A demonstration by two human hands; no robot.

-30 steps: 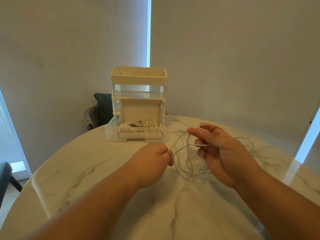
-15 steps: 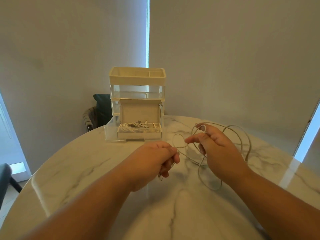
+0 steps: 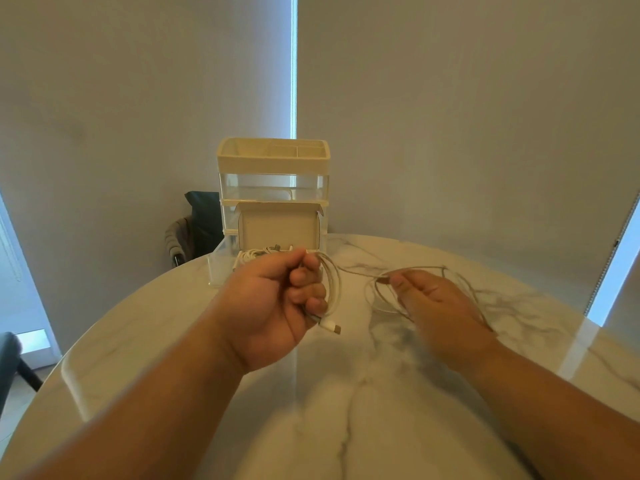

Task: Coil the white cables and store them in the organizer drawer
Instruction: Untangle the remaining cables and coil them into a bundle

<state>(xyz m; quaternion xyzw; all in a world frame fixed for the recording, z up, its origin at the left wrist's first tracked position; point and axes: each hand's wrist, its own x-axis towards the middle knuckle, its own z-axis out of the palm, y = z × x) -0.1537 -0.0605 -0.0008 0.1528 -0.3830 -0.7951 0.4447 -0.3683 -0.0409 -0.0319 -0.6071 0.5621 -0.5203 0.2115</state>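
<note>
While the left grip (image 3: 273, 299) clasps coiled white cable (image 3: 334, 289) near the drawer (image 3: 221, 268), the right grip (image 3: 436, 303) pinches loops.

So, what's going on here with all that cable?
A person is coiling a white cable above a marble table. The left hand grips a few finished loops, with the plug end poking out below its fingers. The right hand pinches the loose, uncoiled rest. Behind them, the organizer has its bottom drawer pulled open, and a cardboard box in it already holds other cables.
</note>
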